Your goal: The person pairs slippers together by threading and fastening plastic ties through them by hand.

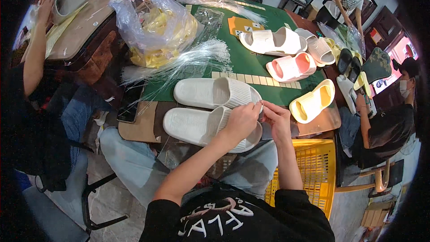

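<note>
Bulging plastic bag (150, 22) (yellow pieces (156, 56) inside)

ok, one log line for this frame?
left hand: on near white slipper | right hand: at strap edge, pinching, item unclear | second white slipper behind | yellow basket right

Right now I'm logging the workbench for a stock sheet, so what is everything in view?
white slippers: two, white, side by side at the near table edge
cream slippers: two, off-white, far side of the green mat
pink slipper: one, pink, mid mat
yellow slipper: one, pale yellow, right edge of the table
green mat: one, green, covering the table
plastic bag: one, clear, holding yellow pieces, left of the mat
clear strands: a bundle, beside the bag
phone: one, black, left table edge
basket: one, yellow, on the floor at right
left hand: on the nearer white slipper
right hand: pinching at the slippers' strap ends
</note>
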Tool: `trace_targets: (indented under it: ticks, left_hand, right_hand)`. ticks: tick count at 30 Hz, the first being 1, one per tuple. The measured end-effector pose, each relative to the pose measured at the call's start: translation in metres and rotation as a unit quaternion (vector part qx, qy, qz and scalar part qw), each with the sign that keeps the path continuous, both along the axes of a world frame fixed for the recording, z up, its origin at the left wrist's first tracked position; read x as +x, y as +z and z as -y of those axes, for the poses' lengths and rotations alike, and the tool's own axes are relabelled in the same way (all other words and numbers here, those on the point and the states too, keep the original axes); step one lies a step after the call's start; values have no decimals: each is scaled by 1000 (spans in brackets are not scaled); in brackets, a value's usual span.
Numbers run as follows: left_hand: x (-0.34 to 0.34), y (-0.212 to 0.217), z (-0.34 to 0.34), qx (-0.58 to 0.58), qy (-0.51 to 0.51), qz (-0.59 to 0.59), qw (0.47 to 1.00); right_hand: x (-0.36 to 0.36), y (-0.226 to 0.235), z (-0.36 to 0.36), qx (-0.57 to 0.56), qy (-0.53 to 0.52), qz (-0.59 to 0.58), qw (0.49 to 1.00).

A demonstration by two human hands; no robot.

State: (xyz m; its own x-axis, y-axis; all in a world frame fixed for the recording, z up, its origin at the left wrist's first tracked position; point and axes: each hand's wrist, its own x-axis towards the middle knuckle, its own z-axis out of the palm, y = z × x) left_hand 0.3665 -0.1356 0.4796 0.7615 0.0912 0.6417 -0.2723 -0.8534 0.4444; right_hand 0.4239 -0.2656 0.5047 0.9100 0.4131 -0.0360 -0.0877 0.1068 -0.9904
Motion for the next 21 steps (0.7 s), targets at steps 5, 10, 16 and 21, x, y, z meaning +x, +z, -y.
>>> trace_targets:
  ticks: [5,10,16,21]
  left_hand:
    - [1,-5,4,38,26,-4,999]
    - [1,-5,3,74,49,8,996]
    - [-1,-4,4,89,52,9,995]
    - [-5,-2,5,84,57,6,995]
  right_hand:
    - [6,0,2,-2,12,-12,1000]
    - [11,3,4,-53,20,42,998]
    - [10,11,3,-110,29,102,988]
    - [12,12,8,-149,45,148,977]
